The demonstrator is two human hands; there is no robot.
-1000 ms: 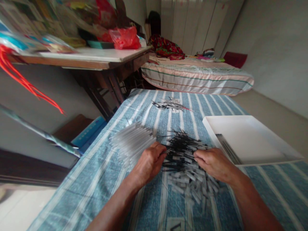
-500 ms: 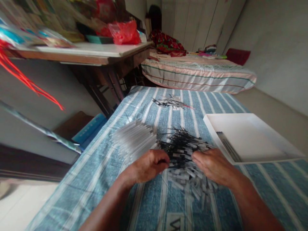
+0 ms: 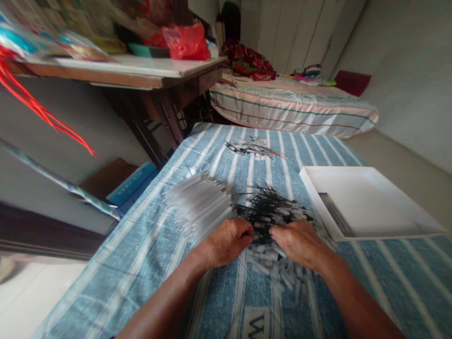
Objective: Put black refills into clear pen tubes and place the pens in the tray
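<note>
My left hand is closed in a pinch at the right edge of a neat row of long translucent tubes, like pen barrels. Facing it, my right hand also pinches, over a heap of thin black pieces with pale sections. The fingertips of both hands are a short gap apart, and whatever they grip is too small or hidden to make out. Short grey translucent caps lie loose below the heap, partly under my right hand.
A shallow white tray at right holds a few slim dark rods. Farther up the striped cloth lies a small pile of thin dark and pale pieces. A side table with bags stands left, a bed behind.
My right hand has moved left, closer to my left hand. My left hand first drew down from the tubes and black heap, then shifted slightly right. The piles look much the same.
</note>
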